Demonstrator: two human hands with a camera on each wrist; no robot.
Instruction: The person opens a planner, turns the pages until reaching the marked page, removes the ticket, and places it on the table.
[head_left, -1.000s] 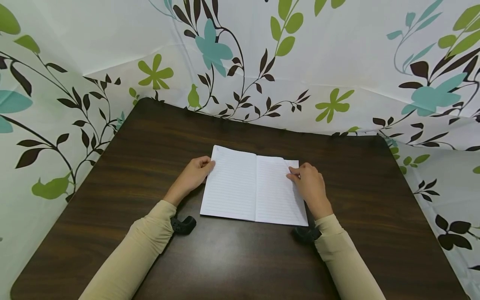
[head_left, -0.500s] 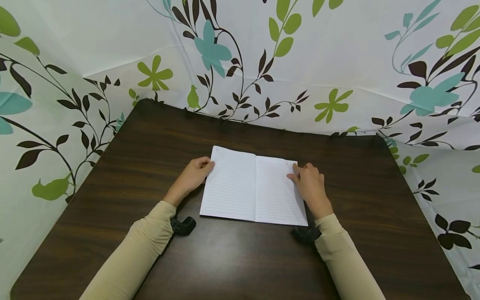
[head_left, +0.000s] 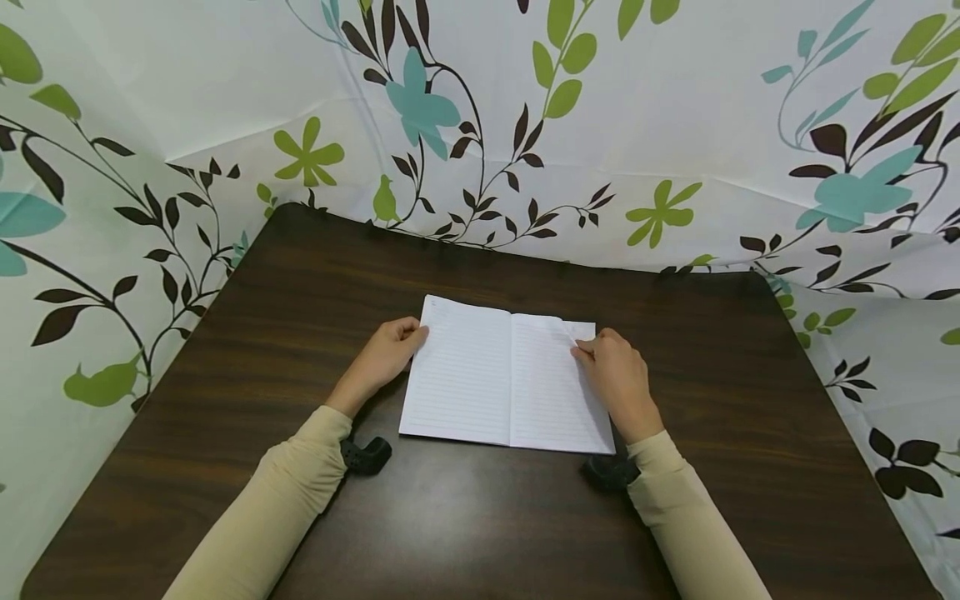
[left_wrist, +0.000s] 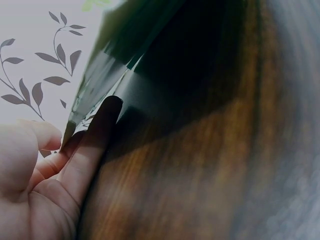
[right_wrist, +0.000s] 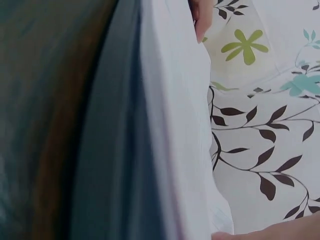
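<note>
An open notebook [head_left: 467,375] with lined white pages lies on the dark wooden table, its fold running between the two hands. My left hand [head_left: 388,348] holds its left edge; in the left wrist view the thumb of that hand [left_wrist: 55,185] is over the edge and the fingers are beneath. At the upper right, my right hand [head_left: 618,375] pinches the outer edge of a right page [head_left: 546,375], whose top corner is lifted and bent inward, with another page showing behind. The right wrist view shows the page edges [right_wrist: 185,125] close up, and only part of the right hand [right_wrist: 280,231].
The brown wood-grain table [head_left: 450,525] spreads out around the notebook on all sides. White cloth [head_left: 247,67] printed with leaves and flowers stands behind the table and at its sides. A black band with a device [head_left: 366,456] sits at each wrist, below tan sleeves [head_left: 277,492].
Half a second ago the right page's top corner lay flat; now it is bent inward in the right fingers, as it was a second ago. The left hand stays at its edge.
</note>
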